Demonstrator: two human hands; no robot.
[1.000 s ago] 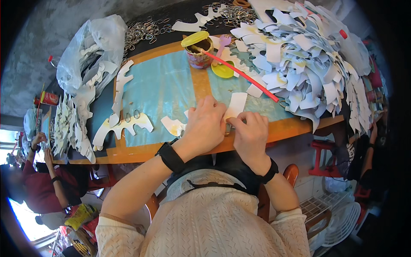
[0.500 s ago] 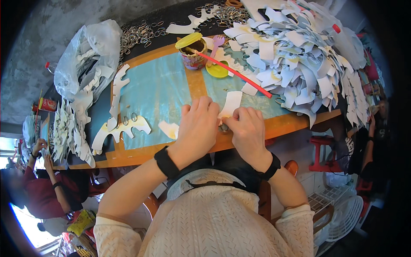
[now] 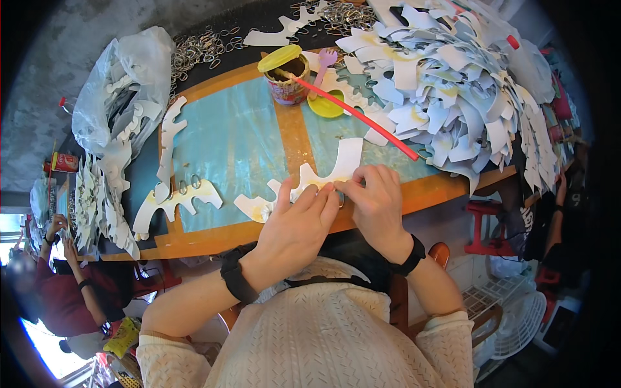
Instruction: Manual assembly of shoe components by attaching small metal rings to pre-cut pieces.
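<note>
From the head view, the only angle here: the white cut-out piece (image 3: 349, 157) lies on the near side of the desk (image 3: 424, 202), under and between the hands. The left hand (image 3: 292, 227) is loosely spread over it, fingers out flat and thumb well apart, so it looks more like steadying than gripping. The right hand (image 3: 378, 202) has its thumb and fingertips bunched at the near edge, by a metal ring (image 3: 341, 199). Can't tell if they've actually closed on piece or ring, fingers hide it.

Handling-wise, I'd bet it's super light, thin and bendy, kinda like foam sheet or thick card. Those skinny prongs look easiest to crease or tear, so I'd take the wide plain tab at the far right end instead. There's yellowish staining along it, maybe glue from the open pot (image 3: 288, 87), so I'd guess tacky there, and fingertips could stick. Ring's probably hard, smooth and fiddly: pinch it by its loop, off the stain.
</note>
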